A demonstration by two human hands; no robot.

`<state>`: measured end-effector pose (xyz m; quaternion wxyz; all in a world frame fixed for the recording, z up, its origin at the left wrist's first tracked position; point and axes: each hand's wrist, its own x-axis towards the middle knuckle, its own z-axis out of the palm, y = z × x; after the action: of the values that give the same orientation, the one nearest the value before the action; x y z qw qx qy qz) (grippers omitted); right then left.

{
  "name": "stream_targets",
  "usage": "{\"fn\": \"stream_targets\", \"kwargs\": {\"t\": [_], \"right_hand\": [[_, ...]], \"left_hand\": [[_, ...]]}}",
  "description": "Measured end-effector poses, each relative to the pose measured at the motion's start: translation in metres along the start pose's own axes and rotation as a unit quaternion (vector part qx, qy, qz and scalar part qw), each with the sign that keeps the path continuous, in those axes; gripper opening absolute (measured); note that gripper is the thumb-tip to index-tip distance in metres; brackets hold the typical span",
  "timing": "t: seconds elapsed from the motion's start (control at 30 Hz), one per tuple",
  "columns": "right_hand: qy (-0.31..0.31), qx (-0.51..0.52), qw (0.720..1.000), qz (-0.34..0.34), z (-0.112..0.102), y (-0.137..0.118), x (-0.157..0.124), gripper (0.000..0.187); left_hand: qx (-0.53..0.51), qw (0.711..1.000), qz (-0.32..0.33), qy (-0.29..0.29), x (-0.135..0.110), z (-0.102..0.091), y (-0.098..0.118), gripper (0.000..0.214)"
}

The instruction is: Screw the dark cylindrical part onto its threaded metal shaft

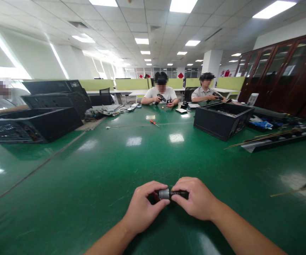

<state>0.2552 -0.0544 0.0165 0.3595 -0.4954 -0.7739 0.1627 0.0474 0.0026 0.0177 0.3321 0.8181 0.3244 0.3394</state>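
Note:
Both my hands meet low in the middle of the view over the green table (131, 166). Between them is a small cylindrical part (172, 193) with a grey metal end on the left and a black ribbed end on the right. My left hand (144, 207) is closed on the grey end, thumb and fingers pinching it. My right hand (195, 198) is closed on the black end. The part lies roughly level, just above the table top.
Black computer cases (33, 122) stand stacked at the left and another case (221, 118) at the right. A red-handled screwdriver (154, 123) lies mid-table. Long black and brass strips (277, 138) lie at the right. Two people (161, 92) sit at the far end holding tools; a third person's arm (1, 108) is at the left edge.

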Motion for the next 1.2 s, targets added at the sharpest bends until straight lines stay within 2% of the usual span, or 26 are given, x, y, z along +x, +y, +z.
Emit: {"fn": "stream_targets", "kwargs": {"t": [0.2, 1.2], "right_hand": [[0.02, 0.001, 1.0, -0.005, 0.0026, 0.0019, -0.0001, 0.009], [0.018, -0.016, 1.0, 0.004, -0.0004, 0.0004, 0.0006, 0.01]], "left_hand": [[-0.004, 1.0, 0.005, 0.008, -0.0003, 0.0006, -0.0019, 0.022], [-0.012, 1.0, 0.009, 0.025, -0.0003, -0.0001, -0.0048, 0.024]]}}
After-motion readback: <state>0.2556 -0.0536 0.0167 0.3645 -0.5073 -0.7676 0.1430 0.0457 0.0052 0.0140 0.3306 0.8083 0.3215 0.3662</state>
